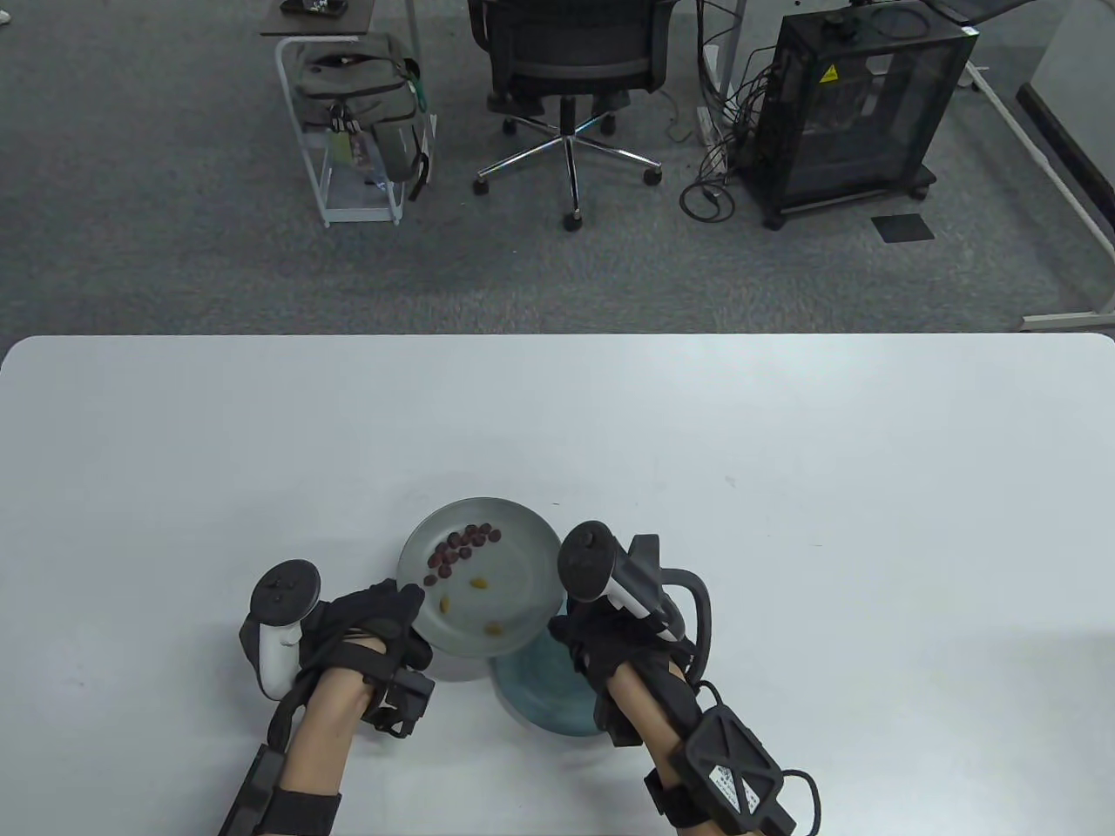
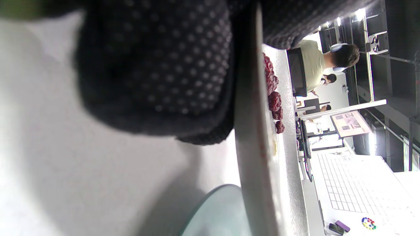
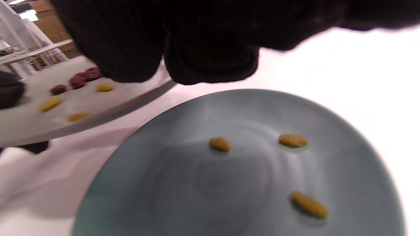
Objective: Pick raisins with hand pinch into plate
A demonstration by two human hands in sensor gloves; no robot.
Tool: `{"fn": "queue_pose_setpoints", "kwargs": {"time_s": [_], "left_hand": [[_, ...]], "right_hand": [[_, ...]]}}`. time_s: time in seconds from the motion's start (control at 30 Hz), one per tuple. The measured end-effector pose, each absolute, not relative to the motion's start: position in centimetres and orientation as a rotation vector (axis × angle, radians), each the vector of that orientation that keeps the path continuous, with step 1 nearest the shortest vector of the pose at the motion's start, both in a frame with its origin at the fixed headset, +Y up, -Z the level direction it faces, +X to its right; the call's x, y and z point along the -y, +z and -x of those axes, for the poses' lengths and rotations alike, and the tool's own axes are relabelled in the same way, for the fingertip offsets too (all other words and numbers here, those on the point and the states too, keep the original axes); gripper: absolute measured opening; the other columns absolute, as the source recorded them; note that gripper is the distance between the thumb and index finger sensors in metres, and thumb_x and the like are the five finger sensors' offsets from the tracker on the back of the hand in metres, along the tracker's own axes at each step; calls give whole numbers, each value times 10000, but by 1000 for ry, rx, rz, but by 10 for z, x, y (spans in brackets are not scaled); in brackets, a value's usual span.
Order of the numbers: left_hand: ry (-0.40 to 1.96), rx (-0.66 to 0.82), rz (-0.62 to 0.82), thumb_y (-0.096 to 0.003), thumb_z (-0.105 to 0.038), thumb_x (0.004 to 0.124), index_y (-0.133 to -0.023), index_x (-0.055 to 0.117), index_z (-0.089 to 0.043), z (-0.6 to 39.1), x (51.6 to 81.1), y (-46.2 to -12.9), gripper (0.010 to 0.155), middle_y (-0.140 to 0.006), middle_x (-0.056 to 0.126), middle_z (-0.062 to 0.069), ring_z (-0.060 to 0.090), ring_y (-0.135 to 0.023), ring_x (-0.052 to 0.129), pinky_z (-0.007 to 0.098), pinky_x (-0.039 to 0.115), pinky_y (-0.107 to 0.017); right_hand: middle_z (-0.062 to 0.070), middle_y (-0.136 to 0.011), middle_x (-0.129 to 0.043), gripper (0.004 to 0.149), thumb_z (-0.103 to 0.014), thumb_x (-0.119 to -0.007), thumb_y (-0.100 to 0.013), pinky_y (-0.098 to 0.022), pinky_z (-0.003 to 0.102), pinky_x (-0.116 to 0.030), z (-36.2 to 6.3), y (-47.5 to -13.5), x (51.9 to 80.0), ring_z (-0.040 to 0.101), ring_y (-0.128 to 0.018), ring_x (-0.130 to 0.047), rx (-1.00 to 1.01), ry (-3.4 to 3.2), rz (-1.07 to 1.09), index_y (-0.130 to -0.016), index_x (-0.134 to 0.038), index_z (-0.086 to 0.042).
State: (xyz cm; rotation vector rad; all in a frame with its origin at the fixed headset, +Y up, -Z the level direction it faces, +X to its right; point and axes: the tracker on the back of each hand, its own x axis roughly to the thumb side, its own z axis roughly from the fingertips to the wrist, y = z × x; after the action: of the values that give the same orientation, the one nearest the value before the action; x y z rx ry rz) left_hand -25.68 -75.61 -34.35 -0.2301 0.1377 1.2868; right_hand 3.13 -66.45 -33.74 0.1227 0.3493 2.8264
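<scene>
Beyond the white table [image 1: 784, 418], grey carpet [image 1: 131, 218] holds an office chair [image 1: 568, 61], a backpack rack [image 1: 361, 113] and a black cabinet [image 1: 858, 104].

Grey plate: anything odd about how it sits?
Yes. The light grey plate is lifted off the white table, left hand gripping its rim, overhanging the blue-green plate. Nothing has spilled.
</scene>
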Motion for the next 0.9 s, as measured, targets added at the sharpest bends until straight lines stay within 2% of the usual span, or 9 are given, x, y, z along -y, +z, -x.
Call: {"fn": "queue_pose_setpoints", "kwargs": {"time_s": [0.2,0.9], "left_hand": [[1283,-112,245,-486,-305,790,-768,789,130,247,755,-342,518,-508,1121,173,242,-124,1091,386,855,-108],[1246,-41,289,-485,-306,789,-768,789,128,224,755,-338,518,-508,1122,169,240,-125,1092,385,857,-108]], "right_hand": [[57,-485,-1039,476,-401,-958,-415,-227,369,-875,-21,-334,665,148,-184,-968,-362,2833,-183,-793,-916,-115],[63,-497,-1041,492,-412,-957,-413,-230,371,-876,1,-331,674,152,-192,-974,-400,2887,-238,-799,-913,-110]]}}
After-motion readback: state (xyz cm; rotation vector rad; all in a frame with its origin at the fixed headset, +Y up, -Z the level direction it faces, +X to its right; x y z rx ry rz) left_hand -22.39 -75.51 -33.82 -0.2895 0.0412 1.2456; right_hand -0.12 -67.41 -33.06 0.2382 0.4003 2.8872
